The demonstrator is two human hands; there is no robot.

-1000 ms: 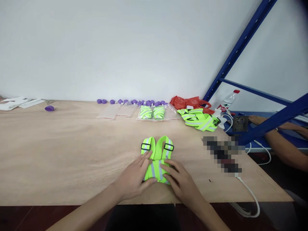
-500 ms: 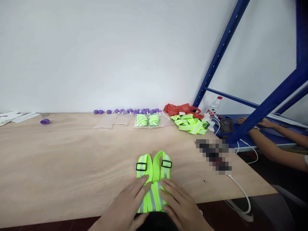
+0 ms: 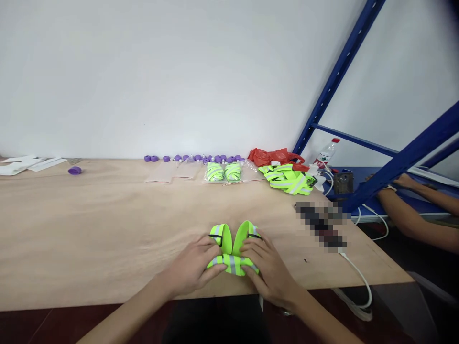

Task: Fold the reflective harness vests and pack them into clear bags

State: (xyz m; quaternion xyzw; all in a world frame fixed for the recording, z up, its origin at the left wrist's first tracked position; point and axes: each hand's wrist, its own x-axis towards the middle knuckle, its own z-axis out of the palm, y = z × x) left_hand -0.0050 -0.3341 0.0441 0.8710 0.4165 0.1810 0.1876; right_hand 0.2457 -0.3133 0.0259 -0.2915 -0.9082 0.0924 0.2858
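Observation:
A neon-yellow reflective strap vest point(image 3: 233, 263) with grey stripes lies on the wooden table near its front edge, its lower part folded over into a band. Two loops with black buckles stand up at its far end. My left hand point(image 3: 199, 263) grips the left side of the fold, thumb in front and fingers behind. On the right side my right hand point(image 3: 263, 263) holds it the same way, fingers by the right loop. Further back, two rolled neon straps point(image 3: 224, 172) sit in clear bags, beside a loose pile of the same straps point(image 3: 290, 180).
Purple round pieces point(image 3: 218, 159) line the wall, with flat clear bags point(image 3: 161, 173) before them. A red plastic bag point(image 3: 274, 156), a bottle point(image 3: 326, 153) and a blue metal frame point(image 3: 337, 76) stand right. Another person's arms point(image 3: 412, 210) rest beyond. White papers point(image 3: 25, 165) lie far left.
The vest's lower part, flat before, is now folded up towards the loops. My hands have gone from lying flat on it to gripping the fold, and the view has shifted slightly.

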